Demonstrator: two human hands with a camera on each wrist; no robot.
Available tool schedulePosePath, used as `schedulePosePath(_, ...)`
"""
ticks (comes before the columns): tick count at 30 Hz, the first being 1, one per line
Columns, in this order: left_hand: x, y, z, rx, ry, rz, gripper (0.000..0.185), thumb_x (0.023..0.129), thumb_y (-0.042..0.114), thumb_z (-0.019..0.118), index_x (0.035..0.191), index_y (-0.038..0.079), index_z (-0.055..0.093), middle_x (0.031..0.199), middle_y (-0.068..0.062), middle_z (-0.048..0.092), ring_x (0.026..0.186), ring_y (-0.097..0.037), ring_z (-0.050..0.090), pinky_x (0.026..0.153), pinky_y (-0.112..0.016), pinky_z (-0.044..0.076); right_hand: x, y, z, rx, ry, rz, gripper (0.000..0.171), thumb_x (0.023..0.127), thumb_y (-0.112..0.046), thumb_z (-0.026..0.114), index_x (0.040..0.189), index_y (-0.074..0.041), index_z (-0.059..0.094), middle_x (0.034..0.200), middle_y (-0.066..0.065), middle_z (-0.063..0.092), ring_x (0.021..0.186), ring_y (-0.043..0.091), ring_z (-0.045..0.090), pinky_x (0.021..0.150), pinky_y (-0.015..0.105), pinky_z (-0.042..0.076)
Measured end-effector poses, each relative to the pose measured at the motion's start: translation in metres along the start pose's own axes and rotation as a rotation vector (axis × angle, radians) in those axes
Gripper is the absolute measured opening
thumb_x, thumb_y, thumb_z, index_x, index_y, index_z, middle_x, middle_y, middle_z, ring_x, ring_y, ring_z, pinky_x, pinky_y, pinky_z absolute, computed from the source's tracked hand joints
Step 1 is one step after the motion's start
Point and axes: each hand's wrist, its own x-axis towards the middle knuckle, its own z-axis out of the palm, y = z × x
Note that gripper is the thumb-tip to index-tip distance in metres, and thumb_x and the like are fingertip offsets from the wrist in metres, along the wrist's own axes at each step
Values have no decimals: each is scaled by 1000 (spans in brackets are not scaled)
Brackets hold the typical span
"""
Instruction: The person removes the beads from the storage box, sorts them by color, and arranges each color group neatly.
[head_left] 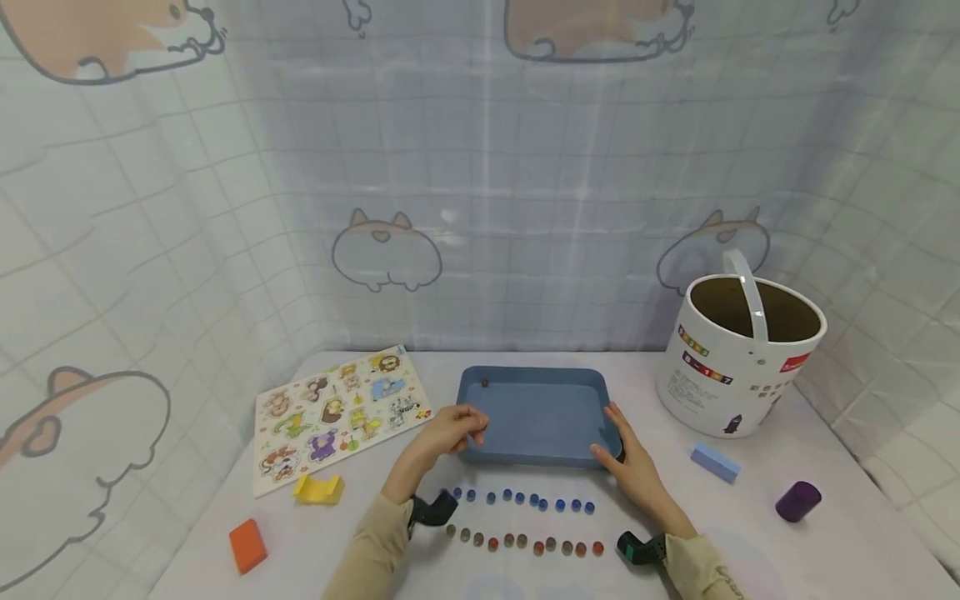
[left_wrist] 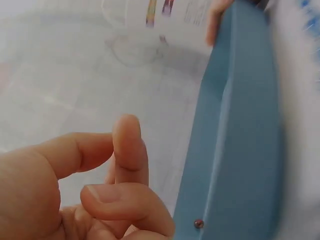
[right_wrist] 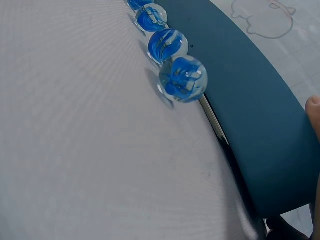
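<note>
A shallow blue tray lies on the table in front of me. One small brown marble sits in its far left corner. My left hand hovers at the tray's left rim, fingers curled and thumb against a fingertip; the left wrist view shows nothing between them. My right hand holds the tray's near right corner, thumb over the near rim and fingers at the right side. Nearer to me runs a row of blue swirled marbles. Closer still is a second row of brownish and red marbles.
At the back right stands a white bucket with a handle. Before it lie a blue block and a purple cylinder. On the left are an animal puzzle board, a yellow curved block and an orange block.
</note>
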Motion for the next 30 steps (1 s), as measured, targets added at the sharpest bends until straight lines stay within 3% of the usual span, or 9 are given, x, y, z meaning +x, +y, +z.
schedulePosePath(4,-44,-17,-2,14,-41,25,31,98,23,54,108,-6,61,67,5,60,45,-5,30,44,-20,25,0,1,-1,3,9,-2,75,95,-32,61,154,-8,23,163,14,13,146,46,18,109,67,20)
schedulePosePath(6,-60,-29,-3,24,-46,3,29,97,22,56,105,-6,61,66,4,59,45,-5,32,44,-20,26,0,2,-2,-1,8,1,74,95,-32,61,154,-8,23,163,14,13,146,46,17,109,67,20)
schedulePosePath(11,-86,-55,-4,87,-40,-72,19,94,18,57,97,-1,63,63,4,59,47,-6,35,45,-19,29,-1,0,-3,-5,8,5,74,95,-31,61,154,-7,23,162,16,14,145,46,17,109,67,20)
schedulePosePath(21,-97,-72,4,185,-58,-159,11,95,16,58,92,7,64,61,4,61,45,-6,40,47,-21,33,0,0,2,2,-13,15,74,95,-31,61,154,-7,22,163,16,13,146,46,16,110,67,19)
schedulePosePath(26,-99,-68,3,209,-56,-152,12,96,17,58,93,7,65,63,3,61,46,-7,40,47,-22,34,2,0,2,-1,2,1,74,95,-31,61,154,-7,23,163,15,13,146,46,17,110,66,19)
schedulePosePath(30,-95,-56,-3,222,-23,-129,15,96,18,57,98,6,66,63,3,61,47,-7,41,47,-22,34,1,-1,1,-8,0,-10,74,95,-30,61,153,-6,23,162,16,14,145,47,19,109,67,20)
